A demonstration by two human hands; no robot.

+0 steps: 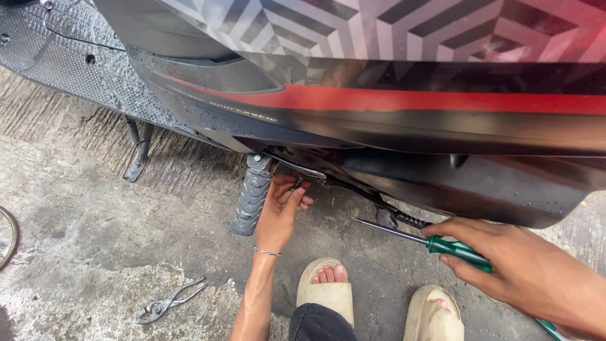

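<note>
The left hand [281,211] is reaching up under the scooter's side panel [404,126], its fingers curling loosely around a small metal part just right of the ribbed footpeg [252,196]; the right hand [505,262] is gripping a green-handled screwdriver [435,243], well right of the footpeg, its shaft pointing left toward the underside; a pair of pliers [167,304] is lying on the concrete, below-left of the footpeg; the sandalled feet [328,287] are resting below-right of it.
</note>
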